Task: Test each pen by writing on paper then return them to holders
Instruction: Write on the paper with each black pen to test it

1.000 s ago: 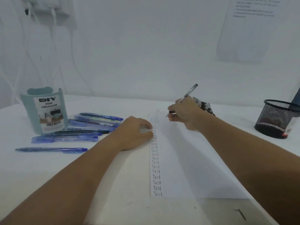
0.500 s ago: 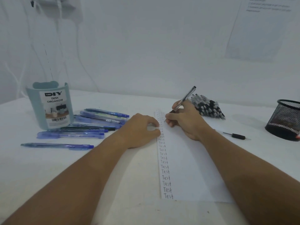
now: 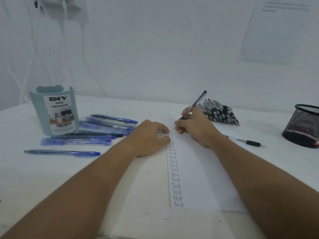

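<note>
The bench carries everything. The paper lies under both my hands, with a row of "Test" words down its left edge. My left hand rests on that edge with fingers curled, pressing it flat. I should keep it there so the sheet does not slide. My right hand pinches the pen, tip touching the paper just beside my left fingers. I should press lightly and write small, next to the row. Blue pens lie left of my left hand.
</note>
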Demonstrator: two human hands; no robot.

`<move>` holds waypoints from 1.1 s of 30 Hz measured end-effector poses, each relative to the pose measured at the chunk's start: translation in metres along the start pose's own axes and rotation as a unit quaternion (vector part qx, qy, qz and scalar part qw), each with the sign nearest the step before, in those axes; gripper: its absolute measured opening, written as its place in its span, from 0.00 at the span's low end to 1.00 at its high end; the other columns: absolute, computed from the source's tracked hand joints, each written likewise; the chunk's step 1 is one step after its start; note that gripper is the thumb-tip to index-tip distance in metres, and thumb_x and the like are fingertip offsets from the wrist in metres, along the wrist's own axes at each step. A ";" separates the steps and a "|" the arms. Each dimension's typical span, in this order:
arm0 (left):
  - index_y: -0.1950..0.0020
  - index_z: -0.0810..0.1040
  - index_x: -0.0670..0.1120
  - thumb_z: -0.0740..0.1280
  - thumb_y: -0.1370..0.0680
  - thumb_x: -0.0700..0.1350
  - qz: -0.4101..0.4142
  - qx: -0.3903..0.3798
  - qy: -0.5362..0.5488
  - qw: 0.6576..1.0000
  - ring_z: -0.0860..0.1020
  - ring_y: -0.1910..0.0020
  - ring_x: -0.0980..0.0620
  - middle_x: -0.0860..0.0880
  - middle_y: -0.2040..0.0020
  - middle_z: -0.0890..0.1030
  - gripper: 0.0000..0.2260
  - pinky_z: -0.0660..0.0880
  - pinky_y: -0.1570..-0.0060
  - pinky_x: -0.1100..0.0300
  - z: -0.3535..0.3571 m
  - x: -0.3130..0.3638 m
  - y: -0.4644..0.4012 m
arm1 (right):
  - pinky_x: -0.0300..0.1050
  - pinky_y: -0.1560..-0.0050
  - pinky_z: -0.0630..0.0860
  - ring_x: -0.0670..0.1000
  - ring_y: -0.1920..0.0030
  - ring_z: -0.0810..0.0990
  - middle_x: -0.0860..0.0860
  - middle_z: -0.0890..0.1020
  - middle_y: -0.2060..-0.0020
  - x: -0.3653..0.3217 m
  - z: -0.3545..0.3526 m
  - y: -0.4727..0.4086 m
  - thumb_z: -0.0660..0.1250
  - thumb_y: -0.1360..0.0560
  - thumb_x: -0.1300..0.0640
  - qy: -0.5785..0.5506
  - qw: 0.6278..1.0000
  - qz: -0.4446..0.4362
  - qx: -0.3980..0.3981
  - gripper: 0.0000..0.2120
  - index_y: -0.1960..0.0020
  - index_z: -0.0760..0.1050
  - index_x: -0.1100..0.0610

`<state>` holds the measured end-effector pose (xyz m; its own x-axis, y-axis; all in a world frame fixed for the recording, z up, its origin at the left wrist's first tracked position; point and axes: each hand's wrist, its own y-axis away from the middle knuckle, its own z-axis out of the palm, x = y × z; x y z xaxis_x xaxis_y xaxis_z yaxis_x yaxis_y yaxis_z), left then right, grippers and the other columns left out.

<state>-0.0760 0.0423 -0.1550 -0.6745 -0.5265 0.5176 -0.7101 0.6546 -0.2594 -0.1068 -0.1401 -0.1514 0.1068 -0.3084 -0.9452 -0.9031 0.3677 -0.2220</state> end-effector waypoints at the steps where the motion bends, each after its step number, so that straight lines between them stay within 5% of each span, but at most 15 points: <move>1: 0.40 0.78 0.53 0.66 0.25 0.52 -0.002 -0.001 0.000 1.000 0.72 0.38 0.56 0.53 0.37 0.76 0.14 0.68 0.35 0.57 0.000 -0.001 0.000 | 0.52 0.56 0.78 0.58 0.64 0.78 0.60 0.79 0.64 -0.001 -0.001 0.000 0.68 0.27 0.71 -0.010 1.000 0.004 -0.007 0.14 0.53 0.65 0.57; 33: 0.40 0.78 0.53 0.66 0.24 0.51 0.003 -0.001 0.003 1.000 0.73 0.38 0.55 0.53 0.37 0.76 0.13 0.69 0.36 0.57 0.000 -0.001 -0.001 | 0.48 0.63 0.74 0.56 0.68 0.76 0.58 0.78 0.68 0.000 -0.001 0.000 0.66 0.27 0.69 0.014 1.000 0.001 0.013 0.13 0.54 0.65 0.55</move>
<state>-0.0750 0.0424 -0.1553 -0.6781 -0.5194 0.5201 -0.7052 0.6590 -0.2613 -0.1070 -0.1409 -0.1508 0.0927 -0.3317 -0.9388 -0.8923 0.3907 -0.2261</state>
